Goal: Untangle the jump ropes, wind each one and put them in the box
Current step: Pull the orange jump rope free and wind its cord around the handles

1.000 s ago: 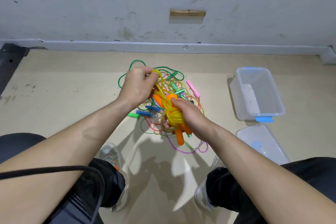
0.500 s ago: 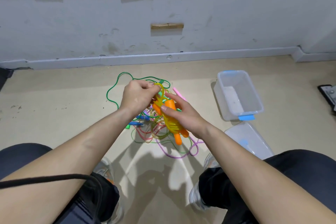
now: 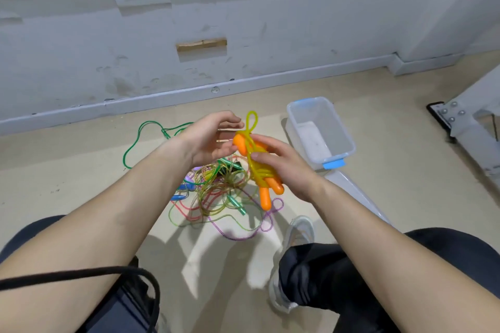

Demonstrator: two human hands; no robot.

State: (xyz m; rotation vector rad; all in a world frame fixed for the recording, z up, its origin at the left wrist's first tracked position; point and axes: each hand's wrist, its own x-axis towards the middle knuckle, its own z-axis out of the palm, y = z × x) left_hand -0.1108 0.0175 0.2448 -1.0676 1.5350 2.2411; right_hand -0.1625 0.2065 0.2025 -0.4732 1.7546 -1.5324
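My right hand (image 3: 281,167) grips a wound jump rope (image 3: 263,186) with orange handles and yellow cord; a small yellow loop sticks up at its top. My left hand (image 3: 213,140) is beside the bundle's top end, fingers loosely curved, its fingertips at the orange handle. Below both hands a tangle of jump ropes (image 3: 216,194) in green, pink, purple and blue lies on the floor. The clear plastic box (image 3: 343,138) with blue clips stands open to the right of my hands, with nothing in it.
The box's lid (image 3: 354,192) lies on the floor just in front of the box. A grey wall with a skirting board runs behind. A metal frame (image 3: 465,119) stands at the far right. My knees and a shoe are at the bottom.
The view has swung left so everything sits further right. The wound orange-handled rope has been lifted off the pile, and my left hand has let go of the yellow cord.
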